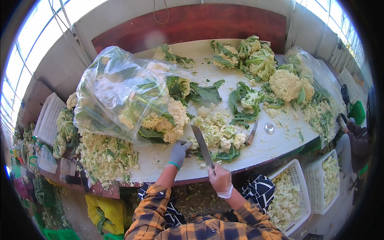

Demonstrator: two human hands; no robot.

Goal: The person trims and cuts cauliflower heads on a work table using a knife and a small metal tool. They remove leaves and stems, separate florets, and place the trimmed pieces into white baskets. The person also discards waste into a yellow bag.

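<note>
My right hand [220, 179], in a thin clear glove, grips the handle of a broad-bladed knife [202, 145]. The blade slants up and left over the white tabletop [264, 151]. My left hand [180, 153], in a grey glove, is just left of the blade with its fingers pointing right and somewhat apart; I see nothing held in it. Just above it sits a cauliflower head [177, 120] at the mouth of a clear plastic bag [120, 87] full of cauliflower. Cut florets [211, 133] lie behind the blade, with leaf scraps [226, 154] to its right.
A curved knife [252, 133] and a round metal object [269, 128] lie to the right. Trimmings [105, 156] heap at left. Whole cauliflowers [285, 85] stand at back right. Two white crates [303, 195] [318, 192] hold florets below. Another person [357, 141] is at far right.
</note>
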